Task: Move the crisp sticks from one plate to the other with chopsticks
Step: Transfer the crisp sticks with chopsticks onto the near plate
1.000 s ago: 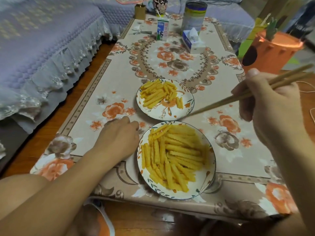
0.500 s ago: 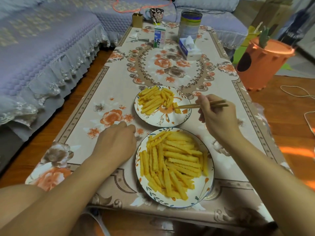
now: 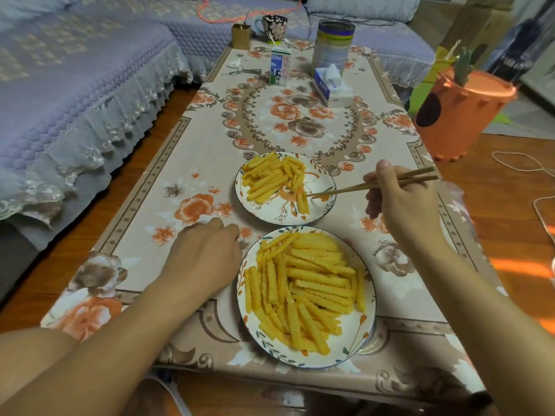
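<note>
Right hand (image 3: 402, 202) grips the chopsticks (image 3: 372, 185), tips over the far plate (image 3: 322, 210) beside a lone crisp stick (image 3: 302, 203) — contact unclear. Left hand (image 3: 207, 253), loosely curled and holding nothing, rests on the table (image 3: 180, 163) beside the near plate (image 3: 368, 322) — heaped with sticks.

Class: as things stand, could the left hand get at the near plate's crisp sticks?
Probably yes: the left hand rests on the table beside the near plate, nothing lies between them.

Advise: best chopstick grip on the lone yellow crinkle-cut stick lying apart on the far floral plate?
Pinch the lone yellow crinkle-cut stick at mid-length, across its narrow width. It lies flat, pointing toward and away from the person, so the wooden chopsticks in the right hand likely do best coming from the right, from above.
</note>
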`<action>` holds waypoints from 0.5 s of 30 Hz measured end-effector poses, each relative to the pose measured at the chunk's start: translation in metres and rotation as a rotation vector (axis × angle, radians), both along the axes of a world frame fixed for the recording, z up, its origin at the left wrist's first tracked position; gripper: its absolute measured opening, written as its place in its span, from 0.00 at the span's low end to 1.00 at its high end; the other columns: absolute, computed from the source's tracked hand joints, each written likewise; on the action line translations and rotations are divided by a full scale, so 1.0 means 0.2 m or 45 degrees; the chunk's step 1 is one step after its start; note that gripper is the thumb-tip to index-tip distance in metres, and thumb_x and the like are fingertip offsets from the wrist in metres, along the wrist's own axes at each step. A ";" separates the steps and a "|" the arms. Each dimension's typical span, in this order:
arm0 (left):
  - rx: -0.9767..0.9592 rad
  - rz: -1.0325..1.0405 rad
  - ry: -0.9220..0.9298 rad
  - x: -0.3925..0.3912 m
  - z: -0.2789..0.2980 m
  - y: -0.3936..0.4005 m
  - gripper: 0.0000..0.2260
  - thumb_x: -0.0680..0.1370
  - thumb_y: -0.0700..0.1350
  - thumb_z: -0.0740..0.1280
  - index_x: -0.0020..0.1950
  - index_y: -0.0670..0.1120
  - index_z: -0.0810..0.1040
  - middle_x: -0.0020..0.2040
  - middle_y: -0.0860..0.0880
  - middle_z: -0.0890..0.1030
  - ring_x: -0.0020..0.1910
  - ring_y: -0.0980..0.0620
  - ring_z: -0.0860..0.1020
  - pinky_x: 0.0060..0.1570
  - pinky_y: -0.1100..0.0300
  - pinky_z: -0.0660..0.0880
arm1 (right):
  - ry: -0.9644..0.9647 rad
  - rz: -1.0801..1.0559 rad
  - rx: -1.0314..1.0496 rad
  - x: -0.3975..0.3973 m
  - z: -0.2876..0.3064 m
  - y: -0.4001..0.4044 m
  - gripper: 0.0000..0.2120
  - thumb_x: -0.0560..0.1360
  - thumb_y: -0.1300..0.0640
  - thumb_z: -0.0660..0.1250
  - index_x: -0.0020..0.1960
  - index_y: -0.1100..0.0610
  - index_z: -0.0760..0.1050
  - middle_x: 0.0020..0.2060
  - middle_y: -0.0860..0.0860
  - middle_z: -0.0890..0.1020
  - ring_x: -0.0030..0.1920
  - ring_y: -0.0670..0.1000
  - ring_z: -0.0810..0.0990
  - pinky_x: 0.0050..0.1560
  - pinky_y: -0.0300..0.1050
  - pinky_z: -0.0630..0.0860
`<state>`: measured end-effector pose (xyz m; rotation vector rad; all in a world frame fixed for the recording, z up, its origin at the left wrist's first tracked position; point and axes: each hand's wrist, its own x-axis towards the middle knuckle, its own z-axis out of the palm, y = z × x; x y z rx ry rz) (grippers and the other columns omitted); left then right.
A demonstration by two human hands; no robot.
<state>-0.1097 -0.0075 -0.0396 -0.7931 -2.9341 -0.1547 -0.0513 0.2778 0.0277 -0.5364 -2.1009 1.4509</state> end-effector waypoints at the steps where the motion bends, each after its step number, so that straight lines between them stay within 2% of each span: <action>1: 0.004 0.006 -0.008 0.00 0.00 0.00 0.13 0.83 0.48 0.57 0.55 0.48 0.80 0.48 0.47 0.79 0.47 0.41 0.80 0.39 0.53 0.69 | -0.015 0.017 0.037 0.00 0.00 -0.01 0.20 0.85 0.50 0.61 0.46 0.63 0.82 0.30 0.56 0.79 0.25 0.51 0.77 0.28 0.48 0.75; 6: 0.017 0.031 0.003 0.00 0.01 0.01 0.12 0.83 0.48 0.58 0.56 0.48 0.80 0.49 0.47 0.79 0.48 0.41 0.80 0.41 0.53 0.71 | -0.061 0.116 0.199 -0.01 -0.01 -0.05 0.17 0.85 0.52 0.61 0.46 0.61 0.82 0.30 0.57 0.79 0.26 0.50 0.77 0.28 0.44 0.72; 9: 0.005 0.035 -0.010 0.01 0.01 0.01 0.13 0.83 0.48 0.57 0.57 0.48 0.80 0.50 0.47 0.78 0.49 0.41 0.79 0.42 0.53 0.71 | -0.089 0.200 0.221 0.01 -0.01 -0.06 0.20 0.86 0.49 0.58 0.48 0.60 0.81 0.32 0.56 0.78 0.29 0.50 0.76 0.30 0.47 0.72; 12: 0.000 0.038 -0.021 0.01 0.03 0.02 0.13 0.84 0.48 0.56 0.59 0.49 0.79 0.52 0.47 0.79 0.50 0.41 0.79 0.43 0.53 0.71 | 0.020 0.099 0.093 0.05 0.06 -0.07 0.23 0.87 0.49 0.56 0.44 0.62 0.80 0.29 0.54 0.77 0.26 0.50 0.75 0.28 0.47 0.72; 15: -0.033 0.056 -0.038 0.01 0.04 0.01 0.14 0.84 0.48 0.55 0.61 0.49 0.78 0.55 0.47 0.79 0.52 0.42 0.79 0.43 0.53 0.71 | 0.115 0.054 -0.171 0.12 0.21 -0.10 0.26 0.87 0.47 0.55 0.41 0.61 0.80 0.25 0.52 0.77 0.24 0.52 0.75 0.26 0.46 0.73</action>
